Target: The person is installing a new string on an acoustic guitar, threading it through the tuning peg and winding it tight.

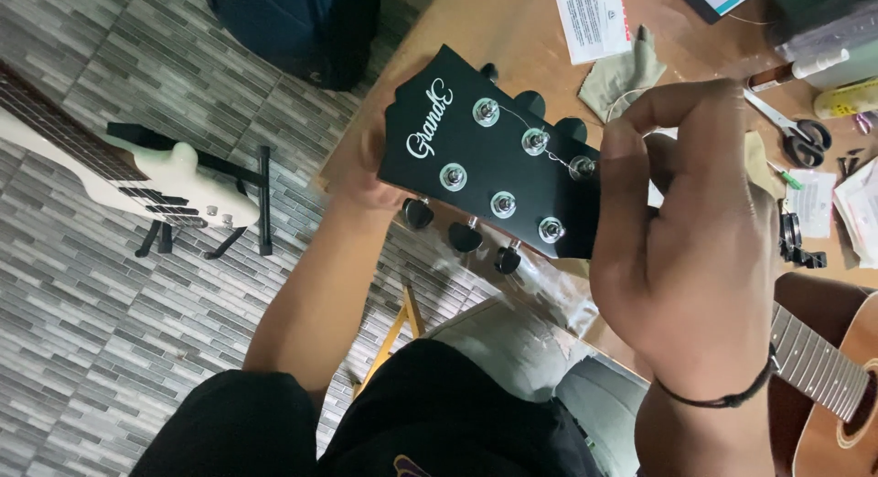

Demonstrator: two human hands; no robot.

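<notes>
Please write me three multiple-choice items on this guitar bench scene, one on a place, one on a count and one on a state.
1. Where do the scissors lie?
A. On the tiled floor
B. On the wooden table, beyond the right hand
C. On the guitar body

2. How many silver tuning posts show on the black headstock?
A. Four
B. Six
C. Eight

3. What is the right hand doing?
A. Resting flat on the table
B. Holding the scissors
C. Raised at the headstock, fingertips by the nearest strung post

Answers:
1. B, the scissors sit on the tabletop among papers and small tools.
2. B, two rows of three posts face the camera.
3. C, its fingers curl over the headstock's near end, where a thin string runs between posts; the left hand grips the far edge from behind.
</notes>
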